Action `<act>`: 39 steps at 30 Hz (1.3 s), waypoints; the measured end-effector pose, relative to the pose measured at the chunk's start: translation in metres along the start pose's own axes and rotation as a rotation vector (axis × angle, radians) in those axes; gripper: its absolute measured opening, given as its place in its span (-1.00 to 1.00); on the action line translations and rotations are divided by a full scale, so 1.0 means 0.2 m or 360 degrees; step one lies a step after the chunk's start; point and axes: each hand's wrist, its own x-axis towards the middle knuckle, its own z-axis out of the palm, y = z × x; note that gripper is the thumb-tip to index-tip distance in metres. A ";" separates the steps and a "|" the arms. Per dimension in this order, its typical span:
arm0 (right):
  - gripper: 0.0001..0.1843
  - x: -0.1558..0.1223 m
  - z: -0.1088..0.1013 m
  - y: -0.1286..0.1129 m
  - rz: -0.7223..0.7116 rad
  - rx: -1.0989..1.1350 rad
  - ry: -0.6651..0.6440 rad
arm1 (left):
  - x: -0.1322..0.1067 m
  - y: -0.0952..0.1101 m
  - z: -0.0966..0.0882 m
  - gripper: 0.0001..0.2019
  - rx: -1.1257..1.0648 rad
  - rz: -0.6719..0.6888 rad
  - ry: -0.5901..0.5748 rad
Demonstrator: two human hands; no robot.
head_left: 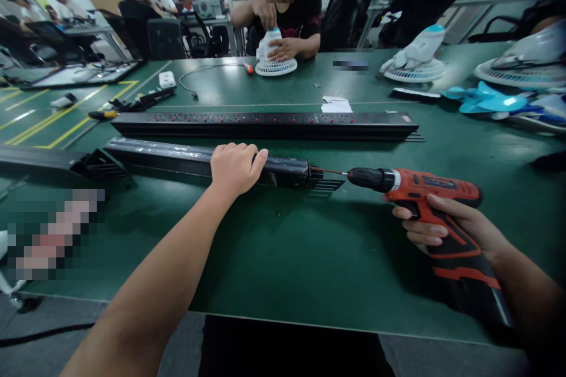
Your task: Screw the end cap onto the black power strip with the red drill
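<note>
My left hand point(236, 168), fingers together, curls over near bar point(190, 160), left of centre. My right hand point(469, 224) wraps fingers round drill point(442, 185). Bit point(329, 171) already reaches bar's right end; work there finished, can't tell. Far bar point(265, 127) untouched.

The left hand point(237, 169) is covering part of a black bar point(177, 156). The left edge is cutting off a second bar point(42, 160), the right edge a fan point(526, 65). Blurring is masking a patch of table point(309, 265).

Drill point(437, 186): showing red and black
Front bar point(186, 159): showing black
Rear bar point(260, 127): showing black, red-dotted
Tabletop point(287, 265): showing green
</note>
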 end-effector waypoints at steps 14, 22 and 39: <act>-0.56 0.00 0.00 0.00 -0.0009 0.0003 0.0014 | 0.00 0.00 0.00 -0.44 -0.0050 -0.0025 0.0030; -0.57 0.00 -0.01 0.00 0.0046 0.0144 0.0020 | 0.00 0.01 0.00 -0.43 -0.0007 -0.0037 0.0026; -0.58 0.01 -0.03 0.00 0.0038 0.0118 0.0053 | 0.00 0.00 0.01 -0.36 0.0015 -0.0003 0.0020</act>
